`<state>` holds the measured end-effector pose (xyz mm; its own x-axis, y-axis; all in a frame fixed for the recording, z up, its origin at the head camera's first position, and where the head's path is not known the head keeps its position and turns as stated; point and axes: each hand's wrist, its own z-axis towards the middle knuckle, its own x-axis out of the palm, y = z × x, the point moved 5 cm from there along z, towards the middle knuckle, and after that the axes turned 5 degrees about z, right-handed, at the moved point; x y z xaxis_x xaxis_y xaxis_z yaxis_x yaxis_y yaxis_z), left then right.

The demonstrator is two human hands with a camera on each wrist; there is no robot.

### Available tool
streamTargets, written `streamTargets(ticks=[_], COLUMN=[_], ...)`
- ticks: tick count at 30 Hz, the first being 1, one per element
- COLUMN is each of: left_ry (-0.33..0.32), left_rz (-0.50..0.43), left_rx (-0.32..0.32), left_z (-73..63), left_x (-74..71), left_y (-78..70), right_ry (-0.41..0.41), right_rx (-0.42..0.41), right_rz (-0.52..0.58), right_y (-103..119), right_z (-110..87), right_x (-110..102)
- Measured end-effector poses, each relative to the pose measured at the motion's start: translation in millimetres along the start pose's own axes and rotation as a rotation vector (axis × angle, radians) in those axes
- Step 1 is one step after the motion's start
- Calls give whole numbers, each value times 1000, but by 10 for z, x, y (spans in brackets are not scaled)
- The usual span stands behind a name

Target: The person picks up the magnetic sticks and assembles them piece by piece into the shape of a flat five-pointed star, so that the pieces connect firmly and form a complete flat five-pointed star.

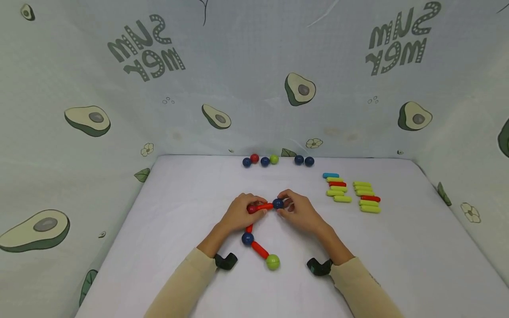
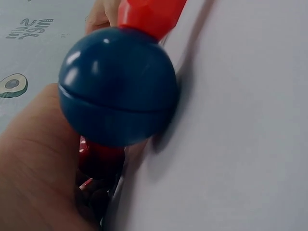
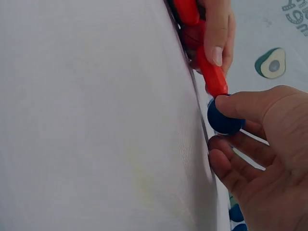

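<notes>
Pinching the blue ball in my right hand, I have it at the end of a red rod, near the middle of the table. My left hand, at the ball's nine o'clock, grips that rod beside the red ball. From there a chain bends to a second blue ball at half past seven and ends in a green ball at six. Pushing off the rod's line could make the smooth ball slip or loosen the red joint; lifting could drag the trailing chain askew. Loose balls sit near the far edge at twelve, with upright cloth behind; loose rods lie toward three. Room for moving opens toward ten and four.
</notes>
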<state>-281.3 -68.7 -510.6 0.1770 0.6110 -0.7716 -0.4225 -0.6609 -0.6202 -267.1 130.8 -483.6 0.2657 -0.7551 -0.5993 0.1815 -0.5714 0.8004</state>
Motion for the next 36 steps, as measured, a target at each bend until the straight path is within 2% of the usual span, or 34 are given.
streamTargets(ticks=[6, 9, 15, 21, 24, 29, 36], left_ry=[50, 71, 85, 91, 73, 35, 45], left_rz=[-40, -52, -42, -24, 9, 31, -16], left_rx=[8, 9, -6, -9, -12, -40, -60], left_z=[4, 13, -3, -13, -22, -33, -34], left_x=[21, 27, -2, -10, -8, -22, -6], left_y=[-9, -29, -45, -74, -78, -80, -71], right_ry=[15, -4, -116, -250, -317, -341, -332], right_rx=[-27, -11, 24, 85, 122, 133, 150], right_rz=[9, 6, -83, -224, -301, -353, -396], right_y=[-7, -34, -220, -492, -603, -704, -759], right_z=[28, 10, -124, -403, -533, -640, -657], right_x=[71, 16, -353, -848, -1026, -1150, -1156])
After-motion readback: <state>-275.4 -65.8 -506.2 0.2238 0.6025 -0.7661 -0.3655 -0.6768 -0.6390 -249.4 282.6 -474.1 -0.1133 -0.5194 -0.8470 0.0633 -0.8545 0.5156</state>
